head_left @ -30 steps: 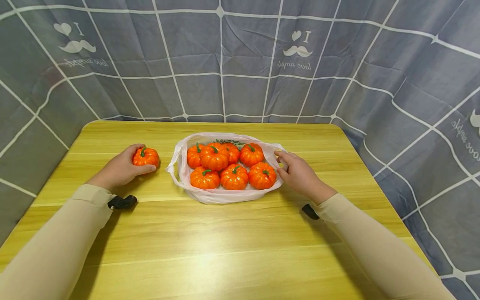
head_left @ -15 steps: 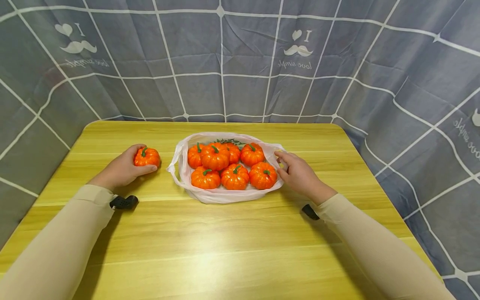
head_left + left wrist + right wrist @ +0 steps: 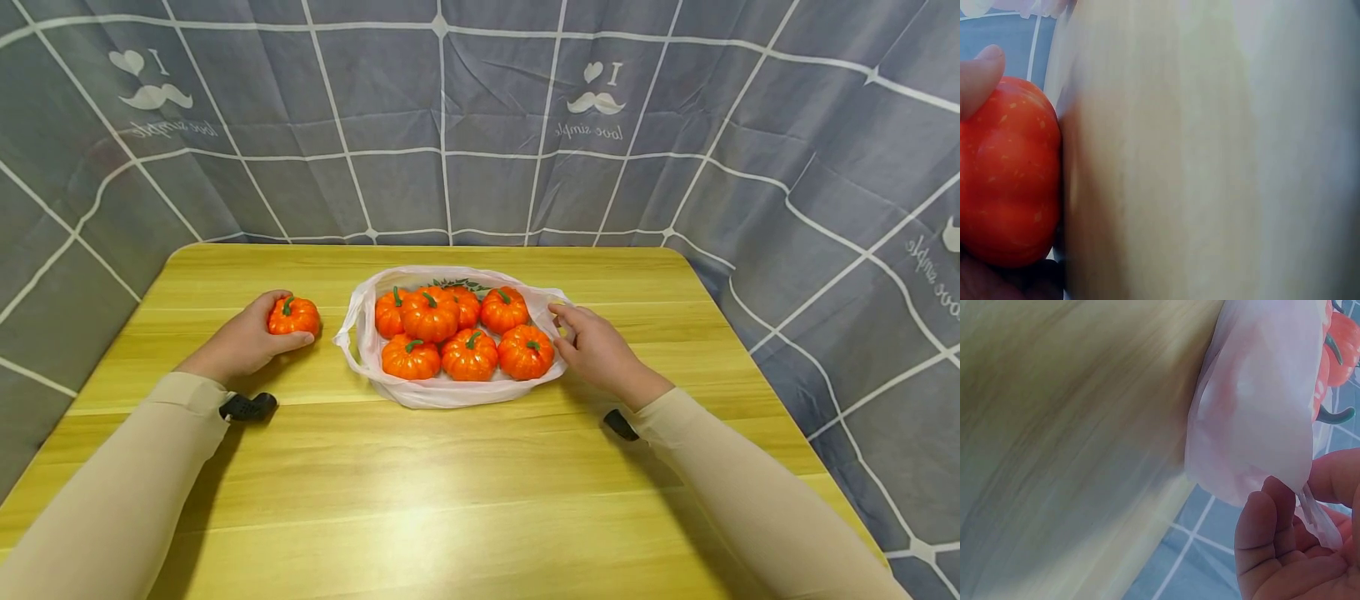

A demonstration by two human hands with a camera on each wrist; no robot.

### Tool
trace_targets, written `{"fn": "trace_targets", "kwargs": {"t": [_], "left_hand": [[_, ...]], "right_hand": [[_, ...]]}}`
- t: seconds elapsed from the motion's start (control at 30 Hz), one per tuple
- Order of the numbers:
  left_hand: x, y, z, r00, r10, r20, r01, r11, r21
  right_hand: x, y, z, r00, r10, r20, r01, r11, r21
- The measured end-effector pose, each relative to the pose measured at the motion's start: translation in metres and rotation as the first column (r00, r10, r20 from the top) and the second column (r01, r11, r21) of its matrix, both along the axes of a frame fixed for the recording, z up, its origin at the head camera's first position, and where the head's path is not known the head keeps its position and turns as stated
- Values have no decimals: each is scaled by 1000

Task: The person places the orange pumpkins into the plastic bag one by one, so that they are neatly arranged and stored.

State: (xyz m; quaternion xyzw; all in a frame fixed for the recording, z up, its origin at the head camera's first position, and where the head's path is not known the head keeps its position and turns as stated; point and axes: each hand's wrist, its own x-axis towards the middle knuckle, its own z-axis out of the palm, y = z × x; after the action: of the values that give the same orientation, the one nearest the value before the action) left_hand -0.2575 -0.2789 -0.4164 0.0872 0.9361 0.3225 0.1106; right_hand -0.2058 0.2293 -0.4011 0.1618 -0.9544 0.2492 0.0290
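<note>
On the left of the table, my left hand point(image 3: 242, 342) grips a small orange pumpkin point(image 3: 297, 317) with a green stem. The left wrist view shows the pumpkin point(image 3: 1010, 181) against the tabletop, thumb on one side and fingers on the other. A white, pinkish plastic bag point(image 3: 442, 395) lies spread wide at the middle, with several similar pumpkins point(image 3: 469, 355) inside. My right hand point(image 3: 606, 350) is at the bag's right end. Up close in the right wrist view, its thumb and fingers pinch a gathered strip of the bag point(image 3: 1260, 412).
The wooden table point(image 3: 450, 483) has rounded far corners. A grey-blue curtain point(image 3: 495, 100) with white grid lines hangs behind it and along both sides. Dark green printed leaves point(image 3: 457, 283) show at the bag's back edge. A black wrist device point(image 3: 247, 406) sits under the left wrist.
</note>
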Motion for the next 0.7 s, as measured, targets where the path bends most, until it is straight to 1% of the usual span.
{"fn": "trace_targets", "kwargs": {"t": [0.27,0.7], "left_hand": [[1,1,2,1000,8,21,-9,1000,9],[1,0,1,1000,11,18,-11,1000,10]], "right_hand": [[1,-1,2,1000,-11,12,11,1000,3],[0,0,1,1000,-16,10,16,1000,9]]}}
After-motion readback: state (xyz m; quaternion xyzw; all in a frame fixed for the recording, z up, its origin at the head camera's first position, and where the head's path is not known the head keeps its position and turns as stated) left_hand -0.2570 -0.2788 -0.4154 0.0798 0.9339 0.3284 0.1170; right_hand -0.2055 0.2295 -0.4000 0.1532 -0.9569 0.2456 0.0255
